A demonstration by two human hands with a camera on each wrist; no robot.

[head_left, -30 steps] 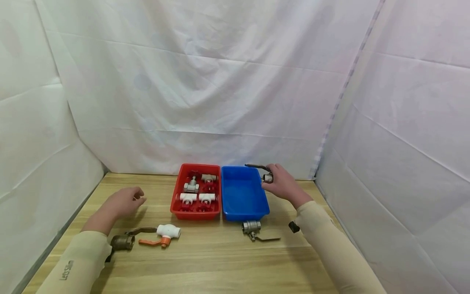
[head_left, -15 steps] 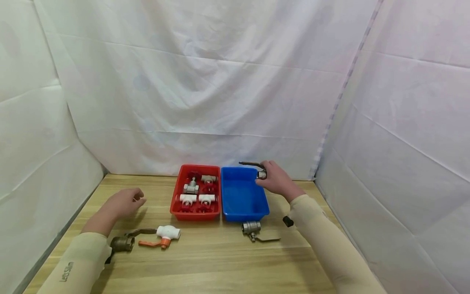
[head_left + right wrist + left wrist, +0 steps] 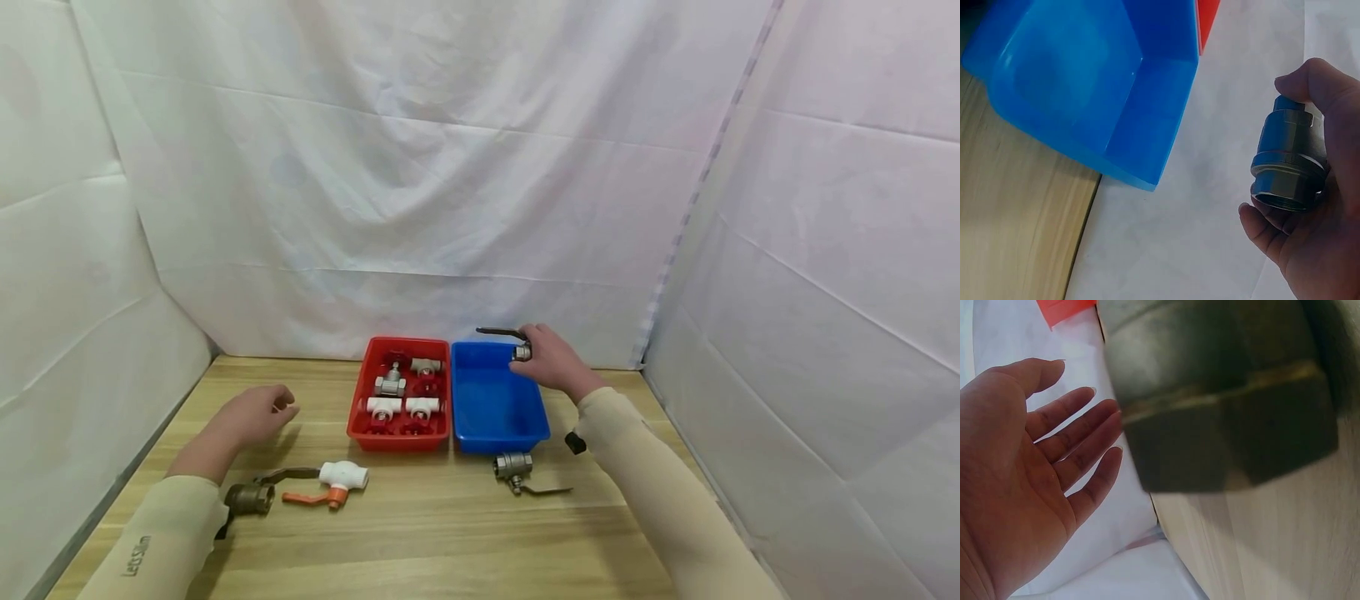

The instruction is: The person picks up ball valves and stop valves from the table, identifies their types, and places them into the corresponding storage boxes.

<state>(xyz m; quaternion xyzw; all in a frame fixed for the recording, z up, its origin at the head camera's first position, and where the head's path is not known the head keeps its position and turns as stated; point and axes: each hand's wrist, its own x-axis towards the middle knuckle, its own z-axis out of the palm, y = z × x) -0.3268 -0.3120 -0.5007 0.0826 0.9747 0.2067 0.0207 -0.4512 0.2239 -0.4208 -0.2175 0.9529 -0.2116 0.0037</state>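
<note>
My right hand (image 3: pixel 553 360) grips a metal ball valve (image 3: pixel 1288 156) by its body, over the back right part of the blue bin (image 3: pixel 498 408); the valve's dark lever points left in the head view. My left hand (image 3: pixel 251 414) hovers over the left of the table, fingers loosely bent and holding nothing. Near the left wrist lies a brass ball valve (image 3: pixel 251 498) with a dark lever, large and blurred in the left wrist view. Beside it is a white plastic ball valve (image 3: pixel 343 474) with an orange handle. A silver ball valve (image 3: pixel 513 464) lies in front of the blue bin.
A red bin (image 3: pixel 400 444) stands against the blue bin's left side. It holds several valves with red handwheels, some white, one metal (image 3: pixel 390 384). White cloth (image 3: pixel 420 167) hangs behind and on both sides of the wooden table (image 3: pixel 420 542).
My right hand has moved left with the ball valve, from the blue bin's right edge to over its back part. The left hand has stayed in place.
</note>
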